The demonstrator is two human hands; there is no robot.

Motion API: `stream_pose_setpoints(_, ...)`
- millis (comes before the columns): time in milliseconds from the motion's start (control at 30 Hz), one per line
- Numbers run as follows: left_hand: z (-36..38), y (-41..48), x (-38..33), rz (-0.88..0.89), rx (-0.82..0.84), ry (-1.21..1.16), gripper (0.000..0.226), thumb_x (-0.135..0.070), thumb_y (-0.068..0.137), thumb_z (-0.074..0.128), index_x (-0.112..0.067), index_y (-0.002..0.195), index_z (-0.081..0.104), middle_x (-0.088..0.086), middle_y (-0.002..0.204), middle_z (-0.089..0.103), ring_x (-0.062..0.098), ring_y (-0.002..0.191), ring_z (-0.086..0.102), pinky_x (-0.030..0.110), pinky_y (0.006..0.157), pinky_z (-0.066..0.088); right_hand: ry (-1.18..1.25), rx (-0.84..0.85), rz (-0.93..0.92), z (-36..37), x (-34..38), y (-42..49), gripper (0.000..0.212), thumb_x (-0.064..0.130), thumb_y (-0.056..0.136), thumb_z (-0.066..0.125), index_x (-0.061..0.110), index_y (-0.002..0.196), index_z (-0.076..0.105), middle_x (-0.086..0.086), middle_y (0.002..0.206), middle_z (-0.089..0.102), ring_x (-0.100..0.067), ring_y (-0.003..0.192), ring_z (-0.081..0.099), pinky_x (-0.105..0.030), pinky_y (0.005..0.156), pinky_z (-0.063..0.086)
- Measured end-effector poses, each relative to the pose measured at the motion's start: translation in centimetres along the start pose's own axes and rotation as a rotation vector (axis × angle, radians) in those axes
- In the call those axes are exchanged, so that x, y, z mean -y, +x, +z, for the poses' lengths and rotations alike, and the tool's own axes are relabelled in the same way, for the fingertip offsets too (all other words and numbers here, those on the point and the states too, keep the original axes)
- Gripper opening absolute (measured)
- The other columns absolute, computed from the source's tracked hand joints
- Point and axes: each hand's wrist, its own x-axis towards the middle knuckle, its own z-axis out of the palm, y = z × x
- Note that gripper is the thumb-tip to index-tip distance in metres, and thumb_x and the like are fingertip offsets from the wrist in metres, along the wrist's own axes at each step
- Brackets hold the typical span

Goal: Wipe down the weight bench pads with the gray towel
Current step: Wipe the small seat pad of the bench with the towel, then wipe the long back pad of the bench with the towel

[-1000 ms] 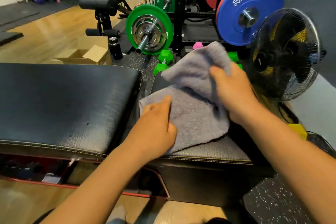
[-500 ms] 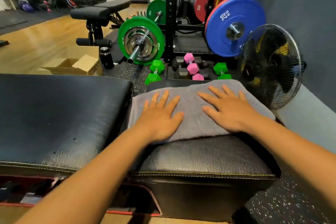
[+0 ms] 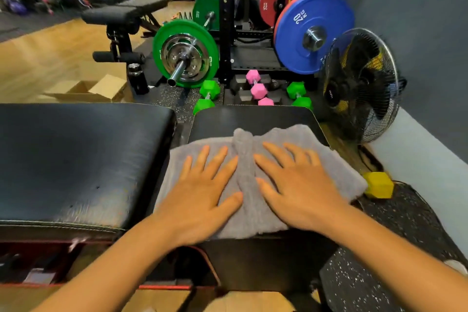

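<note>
The gray towel lies spread over the small black seat pad of the weight bench, covering its near half and hanging past the right edge. My left hand and my right hand press flat on the towel side by side, fingers spread. A ridge of cloth is bunched up between them. The long black back pad lies to the left, bare, with small nicks in its cover.
Beyond the pad lie green and pink dumbbells, a barbell with green plates and a rack with a blue plate. A floor fan stands at the right. A yellow dumbbell sits by the pad's right side.
My right hand laid the lifted towel flat on the seat pad. Both hands then slid it toward the near edge, moving closer together and bunching a ridge between them.
</note>
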Motion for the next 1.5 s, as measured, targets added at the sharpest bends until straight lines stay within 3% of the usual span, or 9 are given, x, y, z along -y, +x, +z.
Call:
stream_pose_setpoints(133, 1.2, -4.6, -2.3, 0.058, 0.009, 0.097, 0.119, -0.097, 0.061, 0.021, -0.027, 0.149, -0.019, 0.000, 0.155, -0.032, 0.028, 0.139, -0.035, 0.049, 0.114, -0.016, 0.038, -0.003, -0.115, 0.4, -0.1, -4.8, 0.067, 0.067, 0.088, 0.014, 0.041, 0.150, 0.015, 0.008, 0.161, 0.007, -0.026, 0.148, 0.006, -0.052, 0.118, 0.008)
stream_pose_setpoints(367, 2.7, -4.8, -3.1, 0.150, -0.217, 0.243, 0.070, -0.036, 0.070, 0.043, -0.013, 0.136, 0.042, 0.014, 0.141, 0.050, 0.044, 0.129, 0.045, 0.062, 0.096, 0.042, -0.162, -0.169, -0.257, -0.4, -3.1, -7.2, 0.060, 0.062, 0.078, 0.050, 0.030, 0.128, 0.054, -0.002, 0.120, 0.061, -0.026, 0.096, 0.059, -0.038, 0.072, 0.050)
stream_pose_setpoints(500, 1.5, -4.9, -4.2, 0.025, -0.378, -0.178, 0.052, -0.023, 0.072, 0.046, -0.024, 0.123, 0.055, 0.001, 0.127, 0.063, 0.024, 0.125, 0.052, 0.039, 0.104, 0.043, 0.248, -0.370, -0.175, -1.2, -0.2, -6.7, 0.029, 0.042, 0.081, 0.053, 0.037, 0.109, 0.060, 0.017, 0.094, 0.062, -0.013, 0.084, 0.059, -0.028, 0.065, 0.047)
stream_pose_setpoints(667, -3.1, -4.2, -3.7, -0.146, -0.670, -0.655, 0.031, -0.010, 0.076, 0.052, -0.030, 0.097, 0.064, -0.013, 0.085, 0.067, 0.000, 0.078, 0.059, 0.020, 0.069, 0.046, 0.763, -0.465, -0.168, -2.3, 3.4, -2.6, 0.030, 0.018, 0.085, 0.067, 0.036, 0.109, 0.060, 0.019, 0.091, 0.066, -0.004, 0.085, 0.061, -0.025, 0.073, 0.045)
stream_pose_setpoints(1000, -11.6, -12.5, 3.9, -0.391, -0.783, 0.191, 0.044, -0.012, 0.075, 0.061, -0.031, 0.114, 0.057, -0.007, 0.107, 0.066, 0.026, 0.096, 0.060, 0.041, 0.074, 0.050, 0.523, -0.599, -0.494, -6.3, 11.9, 4.9, 0.037, 0.041, 0.084, 0.060, 0.032, 0.119, 0.057, 0.004, 0.111, 0.066, -0.027, 0.102, 0.061, -0.045, 0.077, 0.050)
stream_pose_setpoints(1133, -10.4, -14.9, 8.8, -0.510, -0.519, 0.218, 0.031, -0.021, 0.080, 0.057, -0.022, 0.111, 0.058, 0.003, 0.108, 0.063, 0.030, 0.109, 0.055, 0.043, 0.095, 0.039, 0.469, -0.214, -0.517, -2.8, 17.0, 7.4, 0.036, 0.051, 0.095, 0.042, 0.026, 0.116, 0.056, -0.002, 0.111, 0.064, -0.029, 0.103, 0.055, -0.044, 0.086, 0.044)
stream_pose_setpoints(1233, -5.5, -16.1, 11.3, -0.557, -0.210, 0.002, 0.051, -0.044, 0.090, 0.044, -0.023, 0.136, 0.042, 0.003, 0.146, 0.042, 0.025, 0.143, 0.025, 0.047, 0.115, 0.018, 0.393, 0.171, -0.443, 2.2, 19.8, 7.4, 0.049, 0.055, 0.097, 0.028, 0.024, 0.128, 0.050, -0.012, 0.136, 0.048, -0.030, 0.131, 0.039, -0.044, 0.108, 0.031)
stream_pose_setpoints(1400, -4.1, -15.5, 13.5, -0.439, -0.261, -0.040, 0.081, -0.068, 0.083, 0.014, -0.024, 0.150, 0.022, -0.008, 0.159, 0.015, 0.008, 0.147, 0.002, 0.042, 0.120, -0.001, 0.377, 0.034, -0.311, 3.4, 21.6, 8.7, 0.045, 0.052, 0.096, 0.032, 0.020, 0.123, 0.047, -0.013, 0.131, 0.048, -0.034, 0.129, 0.037, -0.046, 0.108, 0.028)
stream_pose_setpoints(1500, -5.3, -13.6, 16.0, -0.394, -0.196, -0.112, 0.075, -0.064, 0.087, 0.014, -0.026, 0.151, 0.019, -0.009, 0.160, 0.011, 0.003, 0.146, -0.002, 0.036, 0.120, -0.006, 0.312, 0.182, -0.195, 4.0, 22.9, 10.4, 0.061, 0.060, 0.092, 0.024, 0.037, 0.148, 0.015, -0.007, 0.161, 0.005, -0.035, 0.146, -0.002, -0.059, 0.115, 0.012)
